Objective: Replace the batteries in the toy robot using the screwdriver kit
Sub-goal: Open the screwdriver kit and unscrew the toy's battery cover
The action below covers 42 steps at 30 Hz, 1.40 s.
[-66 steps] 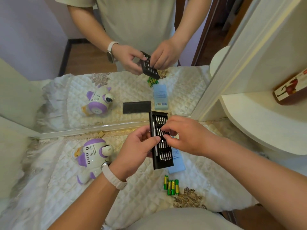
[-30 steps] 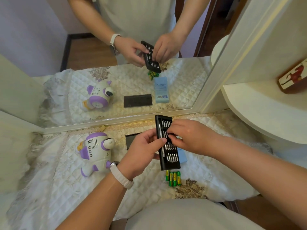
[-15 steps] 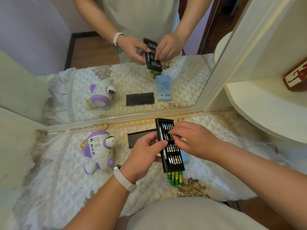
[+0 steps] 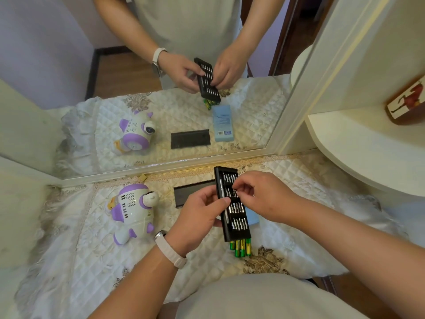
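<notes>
The step in hand is choosing a bit, so the work is at its opening stage. The toy robot [image 4: 132,208] lies untouched on its side on the quilted counter [image 4: 80,261], at about 9 o'clock from the hands, with no battery door visibly open. The left hand [image 4: 197,217] grips the black screwdriver kit tray [image 4: 234,217] by its left edge, thumb over the rim, and holds it above the counter. The right hand [image 4: 259,196] has its thumb and forefinger narrowed to a pinch on a bit [image 4: 235,192] in the tray's second row. Whether that bit is free of its socket is too small to tell. A slim driver handle [image 4: 221,187] lies in the long slot down the tray's left side. Fresh green batteries [image 4: 240,248] lie on the counter at 6 o'clock from the tray, and the kit's black sleeve [image 4: 190,192] lies at 10 o'clock. The next move likely calls for drawing the bit straight out, lifting the handle from its slot, and seating the bit in it. The tray should stay level so the other bits do not spill.
</notes>
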{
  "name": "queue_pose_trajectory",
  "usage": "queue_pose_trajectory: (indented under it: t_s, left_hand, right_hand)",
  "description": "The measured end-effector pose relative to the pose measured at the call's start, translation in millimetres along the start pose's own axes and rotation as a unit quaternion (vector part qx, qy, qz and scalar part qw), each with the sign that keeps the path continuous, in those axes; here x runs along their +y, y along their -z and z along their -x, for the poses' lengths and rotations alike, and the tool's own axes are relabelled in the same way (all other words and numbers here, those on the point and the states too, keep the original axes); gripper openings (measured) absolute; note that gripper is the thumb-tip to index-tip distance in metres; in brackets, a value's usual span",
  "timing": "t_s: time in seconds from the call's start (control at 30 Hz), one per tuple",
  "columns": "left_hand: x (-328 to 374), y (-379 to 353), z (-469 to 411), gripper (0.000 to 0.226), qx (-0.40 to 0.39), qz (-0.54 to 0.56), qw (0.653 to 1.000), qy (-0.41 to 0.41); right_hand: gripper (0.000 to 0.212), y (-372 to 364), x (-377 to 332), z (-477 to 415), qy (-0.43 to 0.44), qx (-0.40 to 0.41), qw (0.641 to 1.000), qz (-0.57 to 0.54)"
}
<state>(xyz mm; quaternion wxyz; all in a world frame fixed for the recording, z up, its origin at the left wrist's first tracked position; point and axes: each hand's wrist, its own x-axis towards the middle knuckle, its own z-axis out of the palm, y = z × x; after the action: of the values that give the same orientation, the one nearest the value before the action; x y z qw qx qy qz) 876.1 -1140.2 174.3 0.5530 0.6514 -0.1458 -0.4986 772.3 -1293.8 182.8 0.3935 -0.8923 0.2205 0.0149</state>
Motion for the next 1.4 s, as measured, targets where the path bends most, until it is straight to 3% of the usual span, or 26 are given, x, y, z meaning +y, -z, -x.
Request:
queue_pose_trajectory:
  t_s: [0.1, 0.17, 0.23, 0.3, 0.4, 0.5, 0.77, 0.93, 1.03, 1.2, 1.4]
  left_hand:
    - [2, 1, 0, 0.024, 0.006, 0.012, 1.000, -0.001]
    - [4, 1, -1, 0.024, 0.016, 0.020, 1.000, -0.005]
    - [7, 3, -2, 0.024, 0.027, 0.024, 0.999, -0.013]
    - [9, 5, -3, 0.024, 0.031, 0.029, 0.999, -0.022]
    - [13, 6, -3, 0.024, 0.027, 0.042, 0.998, -0.030]
    - [16, 5, -3, 0.025, 0.018, 0.049, 0.998, -0.034]
    - [19, -7, 8, 0.028, 0.015, 0.089, 0.995, -0.047]
    - [20, -27, 14, 0.059, 0.057, 0.059, 0.994, -0.073]
    - [24, -37, 18, 0.057, 0.075, 0.019, 0.993, -0.094]
    - [30, -41, 22, 0.040, 0.122, -0.170, 0.970, -0.122]
    - [52, -40, 21, 0.034, 0.074, -0.431, 0.892, -0.116]
  right_hand:
    - [0.021, -3, -2, 1, -0.042, 0.047, 0.995, -0.077]
    - [0.019, -4, -1, 2, -0.100, 0.085, 0.972, -0.194]
    - [0.020, -4, 0, 2, -0.161, 0.106, 0.918, -0.347]
    - [0.019, -6, 1, 3, -0.206, 0.103, 0.836, -0.499]
    - [0.017, -11, 1, 7, -0.237, 0.056, 0.728, -0.640]
    - [0.013, -16, 0, 11, -0.252, 0.008, 0.691, -0.678]
    - [0.026, -12, -6, 25, -0.192, -0.041, 0.765, -0.613]
    - [0.021, -1, -9, 36, -0.168, -0.038, 0.810, -0.560]
    - [0.019, 8, -7, 40, -0.158, -0.027, 0.826, -0.541]
    - [0.021, 25, 2, 42, -0.138, -0.045, 0.840, -0.522]
    - [0.020, 33, 14, 43, -0.121, -0.051, 0.856, -0.499]
